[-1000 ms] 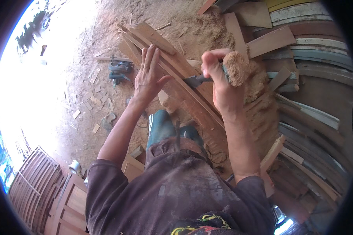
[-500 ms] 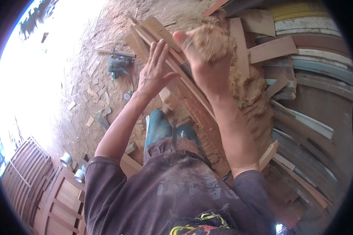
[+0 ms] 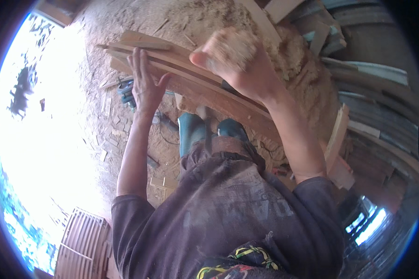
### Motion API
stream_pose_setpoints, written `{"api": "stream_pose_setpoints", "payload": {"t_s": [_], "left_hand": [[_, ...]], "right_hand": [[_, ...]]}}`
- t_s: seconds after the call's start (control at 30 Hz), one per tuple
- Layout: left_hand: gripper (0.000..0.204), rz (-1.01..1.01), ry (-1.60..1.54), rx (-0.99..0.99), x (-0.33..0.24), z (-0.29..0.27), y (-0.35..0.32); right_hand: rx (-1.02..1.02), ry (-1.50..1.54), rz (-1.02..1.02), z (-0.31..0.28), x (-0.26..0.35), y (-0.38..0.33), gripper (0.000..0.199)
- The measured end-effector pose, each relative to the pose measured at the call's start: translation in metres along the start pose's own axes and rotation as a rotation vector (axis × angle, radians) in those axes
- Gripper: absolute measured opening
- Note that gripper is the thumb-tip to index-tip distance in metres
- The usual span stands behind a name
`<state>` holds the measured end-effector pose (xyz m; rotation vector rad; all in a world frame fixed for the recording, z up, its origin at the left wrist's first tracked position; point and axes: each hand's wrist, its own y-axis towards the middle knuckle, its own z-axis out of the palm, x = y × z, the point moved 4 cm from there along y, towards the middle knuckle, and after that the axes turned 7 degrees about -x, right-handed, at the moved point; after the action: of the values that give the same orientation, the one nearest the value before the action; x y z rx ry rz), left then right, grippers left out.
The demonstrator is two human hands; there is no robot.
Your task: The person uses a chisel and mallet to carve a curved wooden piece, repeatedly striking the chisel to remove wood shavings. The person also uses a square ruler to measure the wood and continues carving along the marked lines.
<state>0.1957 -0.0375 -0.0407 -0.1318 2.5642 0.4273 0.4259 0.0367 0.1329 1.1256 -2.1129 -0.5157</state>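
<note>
My left hand [image 3: 145, 86] lies on the left part of a long wooden beam [image 3: 195, 90], its fingers stretched out and the thumb apart. Thin wooden strips [image 3: 177, 65] lie lengthwise along the beam's far side, under and beyond my fingers. Above the middle of the beam is my right hand [image 3: 253, 76], closed, with a tan, motion-blurred clump of wood shavings [image 3: 233, 49] at its fingers. A small dark piece [image 3: 226, 87] shows just below that hand, against the wood; its kind is unclear.
Left of my legs, a teal power tool [image 3: 125, 93] lies on the dusty ground among small wood offcuts [image 3: 118, 132]. Heaped shavings [image 3: 291, 60] lie to the right, before stacked boards [image 3: 377, 111]. A slatted wooden panel [image 3: 81, 244] stands at lower left.
My view has turned, so the beam lies flatter across the picture. My left hand still rests on the wood. My right hand stays closed and blurred above the beam.
</note>
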Motion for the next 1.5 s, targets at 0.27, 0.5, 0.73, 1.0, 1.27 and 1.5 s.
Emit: {"api": "stream_pose_setpoints", "payload": {"t_s": [0.27, 0.5, 0.73, 1.0, 1.27, 1.5], "left_hand": [[0.113, 0.108, -0.035, -0.033, 0.006, 0.003, -0.002], [0.115, 0.083, 0.059, 0.057, -0.004, -0.010, 0.000], [0.113, 0.417, 0.020, 0.237, -0.112, 0.007, -0.021], [0.094, 0.396, 0.033, 0.275, -0.134, 0.038, -0.037], [0.071, 0.368, 0.081, 0.319, -0.135, 0.044, -0.036], [0.070, 0.365, 0.002, 0.249, -0.131, 0.046, -0.036]], "right_hand": [[0.132, 0.052, 0.770, -0.145, 0.005, -0.134, 0.025], [-0.637, 0.421, 1.131, -0.245, 0.039, -0.230, 0.016], [-0.659, 0.709, 0.812, -0.218, 0.046, -0.225, 0.013], [-0.409, 0.680, 0.728, -0.165, 0.030, -0.195, 0.021], [-0.152, 0.632, 0.556, -0.098, 0.068, -0.186, 0.026], [-0.162, 0.511, 0.454, -0.115, 0.066, -0.176, 0.029]]}}
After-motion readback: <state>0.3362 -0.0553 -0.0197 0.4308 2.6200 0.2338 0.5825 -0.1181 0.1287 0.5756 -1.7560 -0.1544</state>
